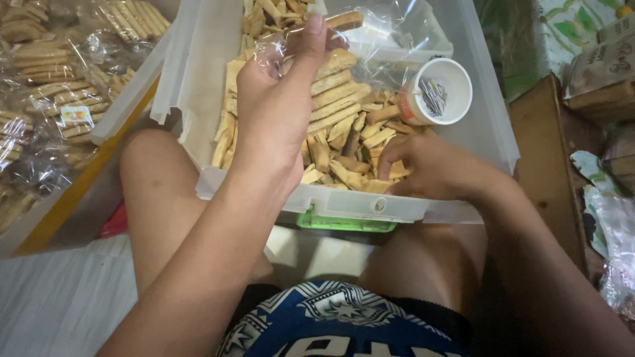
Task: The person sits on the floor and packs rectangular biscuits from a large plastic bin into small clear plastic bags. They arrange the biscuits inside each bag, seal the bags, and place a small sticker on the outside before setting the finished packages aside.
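Note:
A clear plastic bin (344,201) rests across my knees, filled with loose tan biscuit sticks (344,142). My left hand (278,109) is raised over the bin and holds a clear plastic bag (331,73) that has several biscuit sticks stacked inside. My right hand (426,165) reaches down into the bin's near right corner, fingers curled around loose biscuit sticks. A white plastic cup (442,91) with small paper labels inside lies tilted among the biscuits at the right.
At the left, a tray (79,185) holds several sealed bags of biscuits (56,86). A wooden board (546,158) and more plastic bags (612,225) stand at the right. A green latch (344,223) sits on the bin's near wall.

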